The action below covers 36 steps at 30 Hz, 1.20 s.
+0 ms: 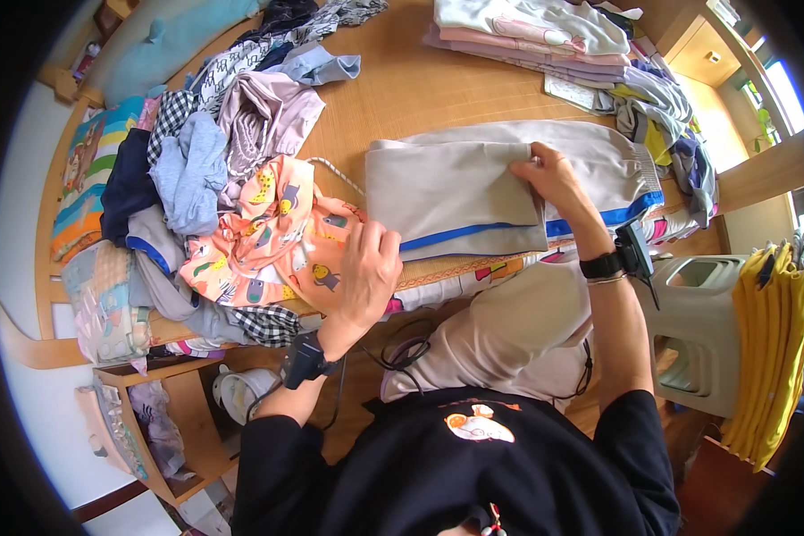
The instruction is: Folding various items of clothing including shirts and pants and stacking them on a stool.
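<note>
Grey trousers with a blue side stripe [455, 187] lie on the bed mat, their legs folded over towards the elastic waistband at the right. My right hand [553, 174] pinches the upper right corner of the folded part between thumb and fingers. At the left end of the fold, my left hand [372, 268] rests by the lower edge, fingers curled; whether it grips the cloth cannot be told. Just left of it lies orange animal-print clothing [275, 234], loosely crumpled, with a white cord running towards the trousers.
Crumpled clothes [268, 114] are heaped at the left, beside a striped pillow [100, 174]. A folded stack of clothes [529, 33] lies at the back right, near more loose garments [663, 107]. White plastic stools [703, 335] and a yellow pleated cloth [770, 348] are at the right.
</note>
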Available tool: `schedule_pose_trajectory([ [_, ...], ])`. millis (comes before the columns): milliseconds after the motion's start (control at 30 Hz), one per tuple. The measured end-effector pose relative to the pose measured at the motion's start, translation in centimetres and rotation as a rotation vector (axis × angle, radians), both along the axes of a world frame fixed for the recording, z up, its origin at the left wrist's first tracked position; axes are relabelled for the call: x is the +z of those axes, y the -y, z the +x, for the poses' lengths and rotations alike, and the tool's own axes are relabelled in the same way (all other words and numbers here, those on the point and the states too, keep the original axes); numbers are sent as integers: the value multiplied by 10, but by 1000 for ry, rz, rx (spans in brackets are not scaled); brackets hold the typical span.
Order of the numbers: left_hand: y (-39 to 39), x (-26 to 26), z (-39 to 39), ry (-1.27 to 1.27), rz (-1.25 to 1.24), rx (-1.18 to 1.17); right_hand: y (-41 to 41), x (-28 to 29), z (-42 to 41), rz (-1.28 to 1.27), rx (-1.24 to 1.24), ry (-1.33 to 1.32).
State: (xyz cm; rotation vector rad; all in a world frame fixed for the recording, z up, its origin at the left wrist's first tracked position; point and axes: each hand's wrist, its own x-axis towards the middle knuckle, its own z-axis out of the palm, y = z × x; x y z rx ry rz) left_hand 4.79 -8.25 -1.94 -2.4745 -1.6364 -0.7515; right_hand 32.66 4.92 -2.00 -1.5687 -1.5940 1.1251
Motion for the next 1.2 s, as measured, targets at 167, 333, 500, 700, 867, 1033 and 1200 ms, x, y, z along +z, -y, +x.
schedule_pose_trajectory([
  [167,1,-7,0,41,39,-21,12,-9,3,-36,-128,33],
  [333,5,-5,5,44,77,-17,30,-1,-8,-25,53,204],
  [500,26,-6,51,191,56,-478,19,7,-16,6,-37,88],
  [700,15,-9,98,111,-15,-536,-15,88,-44,250,139,111],
  [867,-16,-19,87,49,-214,-119,-28,177,-60,683,203,261],
  [1033,-4,-19,74,-73,-309,-74,-30,188,28,593,83,152],
  [1200,3,-21,113,-122,-310,-162,-47,11,201,475,0,688],
])
